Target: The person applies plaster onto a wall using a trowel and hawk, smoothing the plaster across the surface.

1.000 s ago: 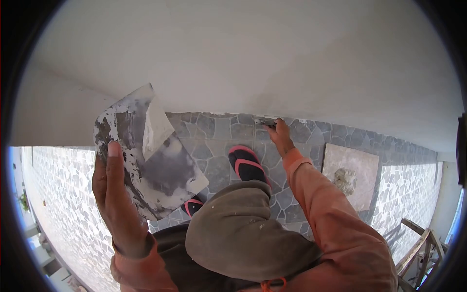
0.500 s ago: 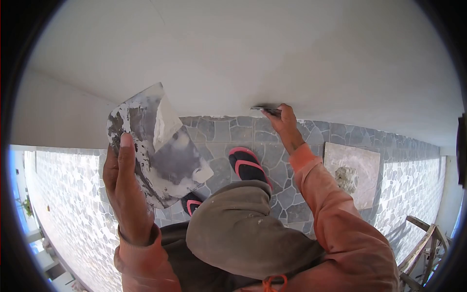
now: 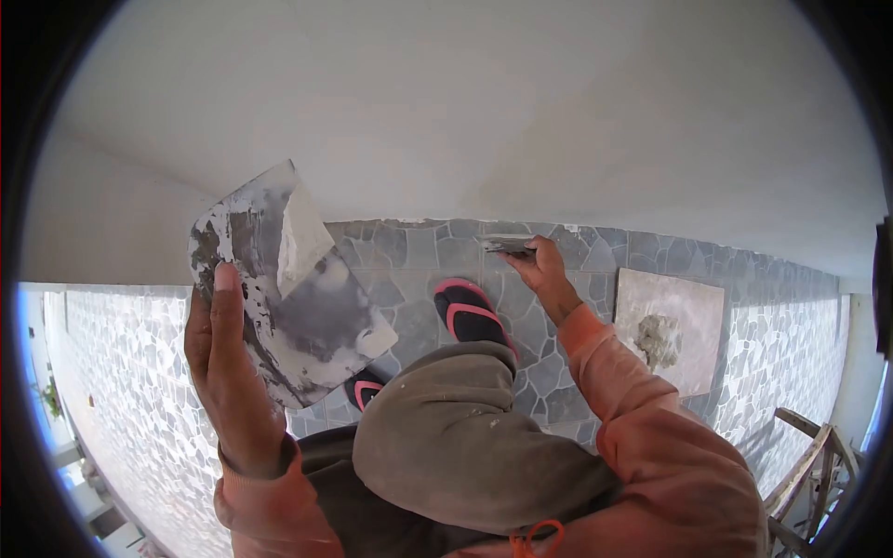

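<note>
My left hand (image 3: 228, 372) grips a flat plastering board (image 3: 321, 312) by its near left edge, thumb on top. The board is grey, smeared with white plaster, and a thick wedge of white plaster (image 3: 302, 244) lies on it. My right hand (image 3: 542, 272) is closed on a putty knife (image 3: 507, 244), whose thin flat blade points left. The knife is held in front of the foot of the pale wall (image 3: 400, 112), over the stone-patterned floor, and appears apart from the wall. Its handle is mostly hidden by my fingers.
On the stone-patterned floor (image 3: 549, 372) to the right lies a square board (image 3: 693, 316) with a lump of plaster (image 3: 659, 339) on it. My sandalled foot (image 3: 470, 316) is between my hands. A wooden frame (image 3: 814, 474) stands at the lower right.
My right hand has drawn the putty knife down, away from the wall, toward me. My left hand and the plastering board have shifted slightly left and down.
</note>
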